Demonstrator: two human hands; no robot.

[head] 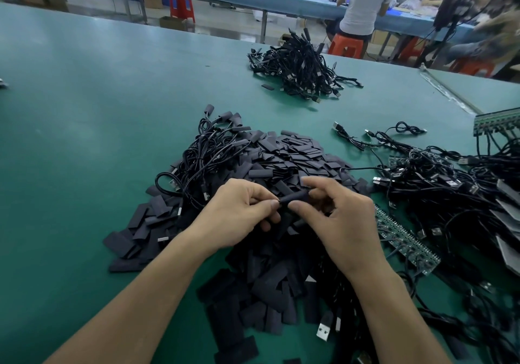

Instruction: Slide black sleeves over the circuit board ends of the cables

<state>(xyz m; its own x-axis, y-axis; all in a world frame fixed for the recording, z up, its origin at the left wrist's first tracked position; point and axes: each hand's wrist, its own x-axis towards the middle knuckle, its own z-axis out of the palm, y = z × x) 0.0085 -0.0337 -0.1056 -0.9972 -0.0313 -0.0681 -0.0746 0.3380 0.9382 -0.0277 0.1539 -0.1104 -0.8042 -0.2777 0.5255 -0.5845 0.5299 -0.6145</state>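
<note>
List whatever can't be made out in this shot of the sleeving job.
All in the head view:
- Circuit board end: hidden by the black sleeve and by the left hand and right hand pinching it.
- Far cable pile: too small to tell whether sleeved.
- Right cable tangle: cut off by the right frame edge.
- Sleeve pile: partly hidden under both forearms.
</note>
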